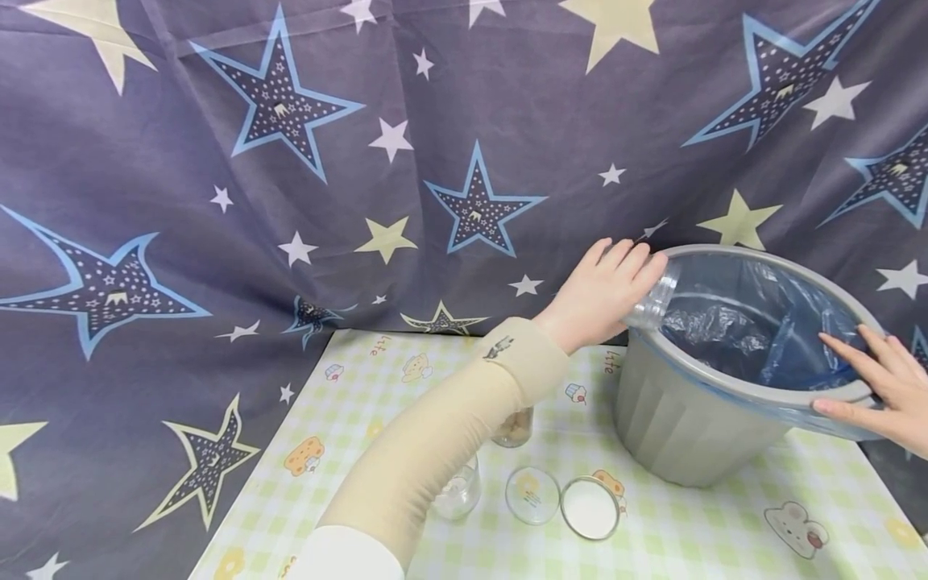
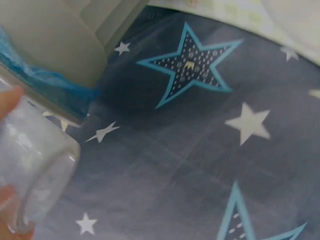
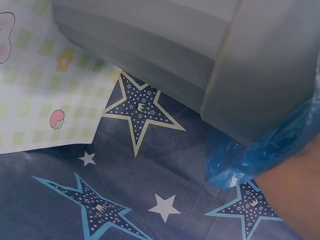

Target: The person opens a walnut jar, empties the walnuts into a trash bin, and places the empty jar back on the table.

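Observation:
My left hand (image 1: 605,290) grips a clear glass jar (image 1: 651,302), tipped with its mouth over the rim of a grey bin (image 1: 674,403) lined with a blue plastic bag (image 1: 754,322). The left wrist view shows the same jar (image 2: 35,165) close up and the bin's rim (image 2: 45,87) beside it. My right hand (image 1: 873,379) holds the near right rim of the tilted bin, fingers inside and thumb outside. In the right wrist view the bin wall (image 3: 200,55) and the bag's edge (image 3: 260,150) fill the top.
A checked mat (image 1: 348,451) with cartoon prints covers the table. On it stand two glass jars (image 1: 457,491), one (image 1: 513,428) with brown contents, a clear lid (image 1: 532,495) and a white lid (image 1: 590,507). Star-patterned cloth (image 1: 290,161) hangs behind and around.

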The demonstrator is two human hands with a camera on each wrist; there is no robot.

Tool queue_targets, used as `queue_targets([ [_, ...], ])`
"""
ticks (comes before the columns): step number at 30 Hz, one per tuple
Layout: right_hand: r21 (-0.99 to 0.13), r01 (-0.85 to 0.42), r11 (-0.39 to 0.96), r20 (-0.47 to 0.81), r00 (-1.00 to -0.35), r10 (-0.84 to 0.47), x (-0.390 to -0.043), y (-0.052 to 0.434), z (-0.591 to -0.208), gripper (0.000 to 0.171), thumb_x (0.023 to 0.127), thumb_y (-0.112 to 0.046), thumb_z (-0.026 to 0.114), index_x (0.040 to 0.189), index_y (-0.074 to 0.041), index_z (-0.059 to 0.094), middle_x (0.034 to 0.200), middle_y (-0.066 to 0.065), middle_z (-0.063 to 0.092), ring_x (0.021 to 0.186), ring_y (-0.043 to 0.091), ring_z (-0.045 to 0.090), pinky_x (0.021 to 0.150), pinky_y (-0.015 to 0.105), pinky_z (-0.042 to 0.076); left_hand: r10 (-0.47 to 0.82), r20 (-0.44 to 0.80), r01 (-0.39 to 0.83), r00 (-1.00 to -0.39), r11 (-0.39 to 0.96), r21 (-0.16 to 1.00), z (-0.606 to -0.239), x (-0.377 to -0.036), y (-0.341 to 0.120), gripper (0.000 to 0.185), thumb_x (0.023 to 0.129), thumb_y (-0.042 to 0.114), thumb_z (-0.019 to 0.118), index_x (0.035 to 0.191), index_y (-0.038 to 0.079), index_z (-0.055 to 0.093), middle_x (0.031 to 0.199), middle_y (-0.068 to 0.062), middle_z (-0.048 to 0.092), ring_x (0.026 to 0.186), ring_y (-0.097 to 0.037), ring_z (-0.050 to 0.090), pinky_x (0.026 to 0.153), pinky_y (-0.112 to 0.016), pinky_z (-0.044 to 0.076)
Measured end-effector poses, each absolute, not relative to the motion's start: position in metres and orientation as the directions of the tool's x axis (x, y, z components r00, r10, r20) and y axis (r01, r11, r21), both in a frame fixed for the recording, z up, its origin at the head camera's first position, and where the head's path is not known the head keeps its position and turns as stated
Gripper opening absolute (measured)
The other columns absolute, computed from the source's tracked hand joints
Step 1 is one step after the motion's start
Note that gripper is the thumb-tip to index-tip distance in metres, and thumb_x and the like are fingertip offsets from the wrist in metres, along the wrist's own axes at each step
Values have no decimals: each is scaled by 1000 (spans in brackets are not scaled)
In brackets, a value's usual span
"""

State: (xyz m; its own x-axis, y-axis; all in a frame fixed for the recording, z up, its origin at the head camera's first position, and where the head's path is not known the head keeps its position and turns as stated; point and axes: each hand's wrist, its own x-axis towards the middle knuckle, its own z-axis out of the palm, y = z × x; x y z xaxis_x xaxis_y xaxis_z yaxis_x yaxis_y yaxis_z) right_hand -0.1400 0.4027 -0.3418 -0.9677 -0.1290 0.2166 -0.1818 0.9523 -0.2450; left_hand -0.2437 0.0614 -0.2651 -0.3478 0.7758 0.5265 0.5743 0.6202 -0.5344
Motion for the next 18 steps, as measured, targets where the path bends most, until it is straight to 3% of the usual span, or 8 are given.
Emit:
queue_targets([
  [4, -228, -178, 957, 225, -966, -126, -141, 402, -342, 96, 87, -43, 62, 151, -7, 0, 148, 36, -19, 133, 53, -23, 104, 70, -16, 778, 509, 628, -369, 612, -481, -267, -245, 52, 79, 72, 46, 69, 137, 11, 41, 128, -4, 51, 119, -22, 48, 105, -37, 35],
  [12, -189, -144, 971, 213, -972, -103, -141, 403, -342, 97, 87, -47, 61, 151, -7, 0, 146, 39, -16, 134, 54, -21, 106, 68, -14, 758, 535, 682, -372, 615, -397, -273, -241, 29, 80, 71, 50, 69, 136, 9, 44, 127, -6, 53, 118, -21, 50, 104, -34, 38],
  [18, -114, -162, 980, 202, -970, -137, -144, 408, -339, 95, 88, -45, 60, 151, -5, 1, 143, 46, -9, 134, 55, -17, 110, 60, -16, 684, 618, 705, -388, 652, -280, -276, -235, 6, 84, 68, 50, 74, 134, 6, 47, 128, -8, 55, 120, -21, 51, 105, -32, 38],
])
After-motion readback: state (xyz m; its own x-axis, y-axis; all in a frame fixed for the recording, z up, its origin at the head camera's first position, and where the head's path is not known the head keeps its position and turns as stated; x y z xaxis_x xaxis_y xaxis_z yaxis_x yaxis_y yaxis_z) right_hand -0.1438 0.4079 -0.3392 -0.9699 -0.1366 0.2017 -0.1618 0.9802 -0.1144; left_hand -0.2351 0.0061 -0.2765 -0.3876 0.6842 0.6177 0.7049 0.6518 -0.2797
